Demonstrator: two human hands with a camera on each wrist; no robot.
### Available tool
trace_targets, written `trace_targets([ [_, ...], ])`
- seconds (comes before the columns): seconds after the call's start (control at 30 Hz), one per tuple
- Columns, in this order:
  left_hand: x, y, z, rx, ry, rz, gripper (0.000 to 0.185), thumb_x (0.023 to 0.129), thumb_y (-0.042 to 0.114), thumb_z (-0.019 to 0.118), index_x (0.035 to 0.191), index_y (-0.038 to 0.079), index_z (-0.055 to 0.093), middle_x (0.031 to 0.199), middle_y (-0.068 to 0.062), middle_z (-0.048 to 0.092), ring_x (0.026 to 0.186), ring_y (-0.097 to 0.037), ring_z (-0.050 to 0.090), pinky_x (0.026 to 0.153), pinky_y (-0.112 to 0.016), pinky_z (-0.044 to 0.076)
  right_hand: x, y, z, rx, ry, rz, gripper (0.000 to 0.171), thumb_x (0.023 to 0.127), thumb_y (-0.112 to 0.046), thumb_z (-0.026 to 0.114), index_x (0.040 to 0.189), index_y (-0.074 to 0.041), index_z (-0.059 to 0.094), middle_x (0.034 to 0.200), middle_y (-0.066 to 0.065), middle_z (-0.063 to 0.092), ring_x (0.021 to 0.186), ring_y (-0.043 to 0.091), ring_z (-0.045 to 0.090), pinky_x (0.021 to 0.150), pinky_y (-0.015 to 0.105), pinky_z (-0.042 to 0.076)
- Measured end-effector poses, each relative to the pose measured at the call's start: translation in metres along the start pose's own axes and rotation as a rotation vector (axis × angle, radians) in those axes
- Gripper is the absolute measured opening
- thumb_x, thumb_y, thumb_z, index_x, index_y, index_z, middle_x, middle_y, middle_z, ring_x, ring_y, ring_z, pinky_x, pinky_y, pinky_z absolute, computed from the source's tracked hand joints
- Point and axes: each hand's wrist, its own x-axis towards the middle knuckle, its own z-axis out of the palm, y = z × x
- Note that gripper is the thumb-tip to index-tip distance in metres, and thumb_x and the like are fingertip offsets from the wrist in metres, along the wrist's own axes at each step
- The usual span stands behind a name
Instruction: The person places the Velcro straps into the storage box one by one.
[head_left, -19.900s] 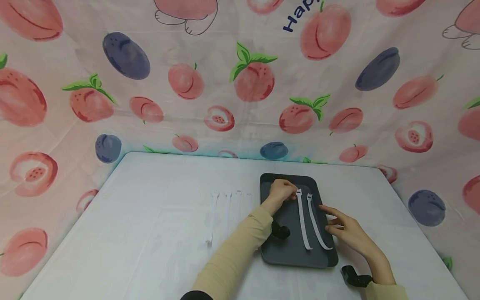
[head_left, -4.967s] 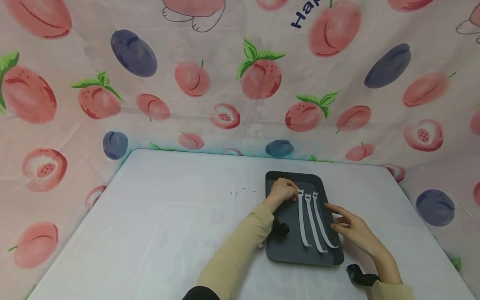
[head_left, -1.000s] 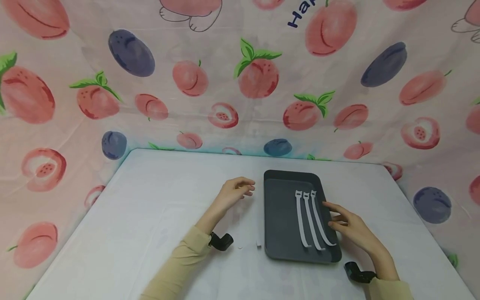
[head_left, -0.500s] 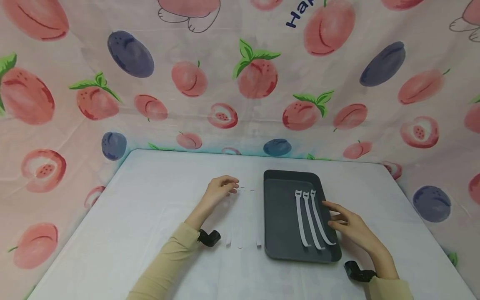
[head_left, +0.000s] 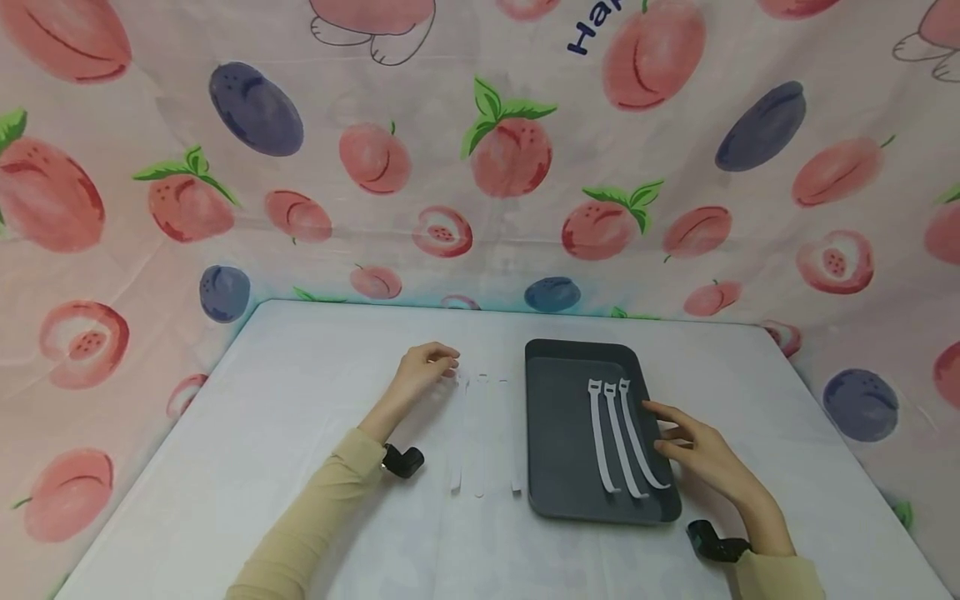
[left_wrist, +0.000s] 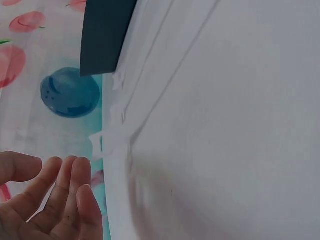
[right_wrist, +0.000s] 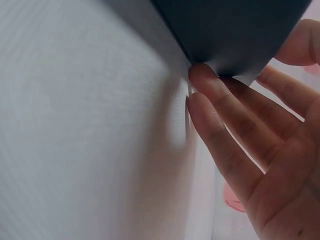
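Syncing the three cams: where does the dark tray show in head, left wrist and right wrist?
Head: dark tray right of centre on the white table, three white straps in it, right hand at its right edge.
Left wrist: one corner of it at top left.
Right wrist: its edge fills the top right, fingertips against it.
Shared landmark: the white table.

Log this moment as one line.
left hand: at table straps | right hand: steadies tray | tray straps: three

Open table [head_left: 315, 433] left; tray [head_left: 558, 433] w/ straps [head_left: 615, 437] right.
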Motion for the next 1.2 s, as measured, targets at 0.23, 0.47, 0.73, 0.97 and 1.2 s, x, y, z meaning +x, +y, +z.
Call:
trace_targets([
  [0.23, 0.011, -0.006, -0.004, 0.059, -0.05, -0.007, 0.024, 0.093, 0.01, 0.055, 0.112, 0.0, 0.067, 0.108, -0.018, 0.07, 0.091, -0.026, 0.071, 0.07, -0.024, 0.05, -0.002, -0.002, 0.001, -0.009, 0.012, -0.01, 0.057, 0.092, -0.021, 0.061, 0.145, -0.016, 0.041, 0.142, 0.023, 0.048, 0.109, 0.035, 0.062, 0.083, 0.053, 0.051],
  [0.47, 0.016, -0.009, -0.003, 0.146, -0.09, -0.009, 0.024, 0.093, 0.013, 0.056, 0.111, 0.003, 0.067, 0.103, -0.016, 0.069, 0.088, -0.021, 0.07, 0.073, -0.025, 0.049, -0.002, -0.003, 0.002, -0.004, 0.012, -0.007, 0.057, 0.092, -0.021, 0.061, 0.145, -0.015, 0.041, 0.142, 0.023, 0.047, 0.109, 0.035, 0.061, 0.082, 0.052, 0.051],
  [0.73, 0.021, -0.019, 0.004, 0.154, -0.103, -0.002, 0.023, 0.091, 0.01, 0.055, 0.109, 0.005, 0.069, 0.093, -0.013, 0.071, 0.078, -0.016, 0.066, 0.065, -0.021, 0.047, -0.002, -0.003, 0.001, -0.002, 0.014, -0.006, 0.057, 0.092, -0.021, 0.061, 0.146, -0.017, 0.041, 0.141, 0.023, 0.047, 0.109, 0.036, 0.061, 0.081, 0.051, 0.051],
  [0.97, 0.018, -0.02, 0.006, 0.162, -0.11, 0.002, 0.021, 0.091, 0.01, 0.057, 0.107, 0.005, 0.069, 0.088, -0.012, 0.072, 0.076, -0.015, 0.065, 0.064, -0.021, 0.044, -0.003, -0.003, 0.001, 0.001, 0.018, -0.012, 0.056, 0.092, -0.02, 0.061, 0.145, -0.016, 0.042, 0.141, 0.023, 0.048, 0.108, 0.035, 0.062, 0.081, 0.05, 0.051],
  [1.2, 0.014, -0.02, 0.006, 0.156, -0.115, -0.001, 0.019, 0.091, 0.009, 0.058, 0.106, 0.006, 0.07, 0.086, -0.012, 0.071, 0.076, -0.015, 0.064, 0.064, -0.022, 0.043, -0.002, -0.002, 0.001, 0.003, 0.015, -0.014, 0.057, 0.092, -0.019, 0.06, 0.146, -0.016, 0.041, 0.141, 0.024, 0.047, 0.109, 0.035, 0.061, 0.082, 0.053, 0.051],
])
